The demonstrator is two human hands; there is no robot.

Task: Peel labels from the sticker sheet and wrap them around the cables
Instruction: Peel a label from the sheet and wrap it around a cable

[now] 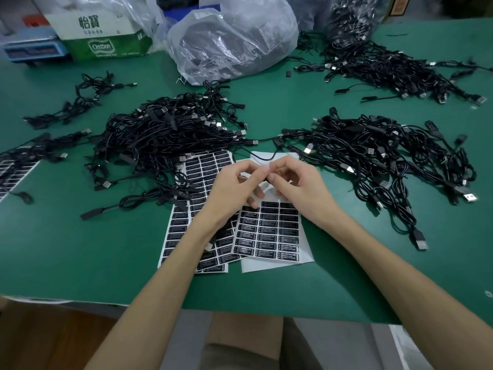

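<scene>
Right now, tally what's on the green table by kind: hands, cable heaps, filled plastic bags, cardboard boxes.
Hands: 2, left hand and right hand, both pinching what looks like one cable
Cable heaps: 5
Filled plastic bags: 2
Cardboard boxes: 1
Total: 10

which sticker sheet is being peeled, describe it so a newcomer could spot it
On the green table, look between the near-left cable heap and near-right cable heap, under the left hand and right hand. Of the overlapping label sheets there, it is the rightmost sheet. Unlike the fuller sheet beside it, its top is bare white backing, with black labels only lower down.
</scene>
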